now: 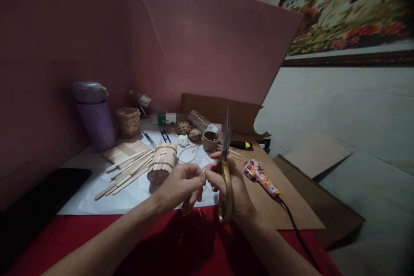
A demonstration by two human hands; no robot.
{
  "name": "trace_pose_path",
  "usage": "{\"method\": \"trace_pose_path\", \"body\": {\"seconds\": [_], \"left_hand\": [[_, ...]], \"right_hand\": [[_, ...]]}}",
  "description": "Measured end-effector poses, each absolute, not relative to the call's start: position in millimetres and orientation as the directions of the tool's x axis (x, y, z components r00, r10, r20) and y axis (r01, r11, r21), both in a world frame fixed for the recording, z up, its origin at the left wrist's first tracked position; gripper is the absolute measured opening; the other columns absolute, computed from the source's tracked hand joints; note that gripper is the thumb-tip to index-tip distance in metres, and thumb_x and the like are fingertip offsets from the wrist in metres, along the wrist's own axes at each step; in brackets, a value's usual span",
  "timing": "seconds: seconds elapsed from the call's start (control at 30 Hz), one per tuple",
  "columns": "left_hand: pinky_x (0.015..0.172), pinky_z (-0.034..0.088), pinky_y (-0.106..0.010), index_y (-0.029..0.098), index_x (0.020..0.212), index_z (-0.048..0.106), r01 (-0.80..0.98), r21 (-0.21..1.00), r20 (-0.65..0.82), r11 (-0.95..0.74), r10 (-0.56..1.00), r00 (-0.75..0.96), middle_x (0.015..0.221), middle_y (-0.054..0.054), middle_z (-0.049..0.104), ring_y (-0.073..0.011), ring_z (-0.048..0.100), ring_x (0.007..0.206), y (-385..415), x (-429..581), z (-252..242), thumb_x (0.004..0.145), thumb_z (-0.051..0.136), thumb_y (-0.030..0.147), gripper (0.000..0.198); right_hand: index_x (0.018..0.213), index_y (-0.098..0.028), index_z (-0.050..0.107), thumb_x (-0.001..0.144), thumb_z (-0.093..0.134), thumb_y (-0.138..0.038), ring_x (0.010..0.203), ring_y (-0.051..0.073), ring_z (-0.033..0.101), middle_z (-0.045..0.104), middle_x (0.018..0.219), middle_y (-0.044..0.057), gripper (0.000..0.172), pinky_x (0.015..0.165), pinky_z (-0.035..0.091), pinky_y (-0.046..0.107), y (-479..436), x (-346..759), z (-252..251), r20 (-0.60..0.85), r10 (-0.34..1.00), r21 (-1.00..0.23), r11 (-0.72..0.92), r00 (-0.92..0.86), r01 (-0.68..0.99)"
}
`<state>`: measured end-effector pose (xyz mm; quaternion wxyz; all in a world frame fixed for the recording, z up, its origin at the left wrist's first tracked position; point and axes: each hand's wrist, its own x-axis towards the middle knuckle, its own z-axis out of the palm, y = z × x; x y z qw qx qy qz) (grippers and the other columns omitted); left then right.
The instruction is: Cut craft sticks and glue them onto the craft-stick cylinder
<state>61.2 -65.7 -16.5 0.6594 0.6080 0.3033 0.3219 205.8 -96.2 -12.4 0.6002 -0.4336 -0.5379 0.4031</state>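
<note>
My right hand (237, 189) is closed around a pair of scissors (228, 181) with gold handles, the blades standing upright. Its thumb and forefinger also pinch close to my left hand (186, 183). The left fingers are pressed together beside a thin, light sliver or strand, too small to identify. Just left of that hand lies a bottle (161, 161) covered with craft sticks and bound with twine. Several loose craft sticks (129, 172) fan out beside it. A loop of twine (190, 154) rests on the white sheet behind my hands.
Farther back are a brown cup (211, 141), twine balls (184, 127), plastic bottles (166, 118), a woven basket (128, 121) and a purple bin (95, 123). On cardboard (287, 207) at right lies a flower-patterned glue gun (261, 177) with a black cord. A yellow-black cutter (241, 144) lies behind.
</note>
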Motion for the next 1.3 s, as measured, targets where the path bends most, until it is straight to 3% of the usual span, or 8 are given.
{"method": "trace_pose_path", "body": {"seconds": [0.57, 0.73, 0.8, 0.87, 1.0, 1.07, 1.17, 1.3], "left_hand": [[0.033, 0.041, -0.018, 0.015, 0.077, 0.055, -0.23, 0.973, 0.114, -0.003, 0.874, 0.472, 0.059, 0.0, 0.063, -0.009, 0.054, 0.037, -64.8, 65.7, -16.0, 0.077, 0.069, 0.04, 0.028], [0.034, 0.042, -0.021, 0.016, 0.079, 0.055, -0.114, 0.971, 0.238, -0.21, 0.892, 0.385, 0.062, 0.001, 0.06, -0.0091, 0.052, 0.038, -66.2, 66.4, -21.5, 0.085, 0.059, 0.037, 0.022], [0.04, 0.043, -0.021, 0.016, 0.08, 0.057, 0.042, 0.88, 0.437, -0.472, 0.843, 0.315, 0.063, 0.001, 0.058, -0.0096, 0.053, 0.044, -66.5, 65.2, -26.0, 0.089, 0.053, 0.03, 0.017], [0.051, 0.047, -0.024, 0.016, 0.079, 0.061, 0.241, 0.619, 0.666, -0.747, 0.663, 0.342, 0.065, -0.002, 0.059, -0.0117, 0.056, 0.055, -66.5, 63.3, -30.7, 0.09, 0.049, 0.02, 0.017], [0.057, 0.047, -0.026, 0.013, 0.088, 0.066, 0.354, 0.256, 0.759, -0.9, 0.414, 0.502, 0.071, -0.007, 0.062, -0.0145, 0.057, 0.063, -67.2, 60.4, -36.3, 0.092, 0.043, 0.011, 0.024], [0.061, 0.048, -0.027, 0.014, 0.096, 0.066, 0.344, 0.284, 0.753, -0.895, 0.431, 0.497, 0.076, -0.008, 0.064, -0.0153, 0.06, 0.068, -68.4, 60.6, -35.8, 0.092, 0.042, 0.011, 0.024], [0.062, 0.05, -0.028, 0.015, 0.098, 0.065, 0.298, 0.541, 0.691, -0.787, 0.618, 0.375, 0.077, -0.007, 0.066, -0.0155, 0.062, 0.068, -70.3, 63.3, -31.3, 0.09, 0.048, 0.015, 0.018], [0.045, 0.047, -0.025, 0.015, 0.08, 0.061, 0.033, 0.948, 0.288, -0.316, 0.9, 0.328, 0.068, -0.003, 0.063, -0.0129, 0.058, 0.052, -70.1, 67.9, -23.3, 0.087, 0.055, 0.034, 0.021]], "right_hand": [[0.099, -0.023, 0.047, 0.074, 0.073, -0.032, 0.052, 0.01, 0.051, 0.057, 0.068, -0.007, 0.037, 0.047, 0.038, 0.021, -95.8, 206.1, -21.8, 0.264, 0.945, -0.951, 0.288, 0.192, -0.112], [0.097, -0.023, 0.048, 0.073, 0.074, -0.032, 0.055, 0.01, 0.053, 0.058, 0.068, -0.006, 0.036, 0.049, 0.041, 0.021, -96.5, 204.3, -19.2, 0.26, 0.939, -0.952, 0.289, 0.227, -0.105], [0.098, -0.023, 0.047, 0.075, 0.072, -0.037, 0.055, 0.011, 0.054, 0.06, 0.069, -0.005, 0.037, 0.049, 0.042, 0.022, -97.6, 203.7, -18.7, 0.212, 0.95, -0.96, 0.246, 0.228, -0.134], [0.101, -0.023, 0.046, 0.077, 0.071, -0.04, 0.052, 0.011, 0.053, 0.06, 0.066, -0.005, 0.039, 0.048, 0.042, 0.022, -98.3, 203.7, -19.8, 0.184, 0.964, -0.962, 0.217, 0.189, -0.167], [0.103, -0.022, 0.045, 0.076, 0.072, -0.034, 0.05, 0.01, 0.049, 0.056, 0.06, -0.007, 0.039, 0.048, 0.04, 0.021, -96.8, 205.6, -23.9, 0.167, 0.978, -0.946, 0.194, 0.125, -0.258], [0.103, -0.023, 0.045, 0.075, 0.072, -0.031, 0.052, 0.01, 0.05, 0.056, 0.061, -0.008, 0.04, 0.048, 0.04, 0.021, -95.2, 207.3, -24.7, 0.154, 0.98, -0.936, 0.186, 0.125, -0.3], [0.102, -0.023, 0.045, 0.073, 0.073, -0.028, 0.055, 0.01, 0.052, 0.057, 0.066, -0.007, 0.041, 0.049, 0.041, 0.021, -93.8, 209.5, -22.9, 0.158, 0.976, -0.94, 0.196, 0.152, -0.28], [0.101, -0.023, 0.049, 0.074, 0.071, -0.025, 0.057, 0.01, 0.054, 0.058, 0.067, -0.007, 0.035, 0.051, 0.042, 0.021, -95.4, 209.6, -18.5, 0.258, 0.945, -0.952, 0.285, 0.202, -0.114]]}}
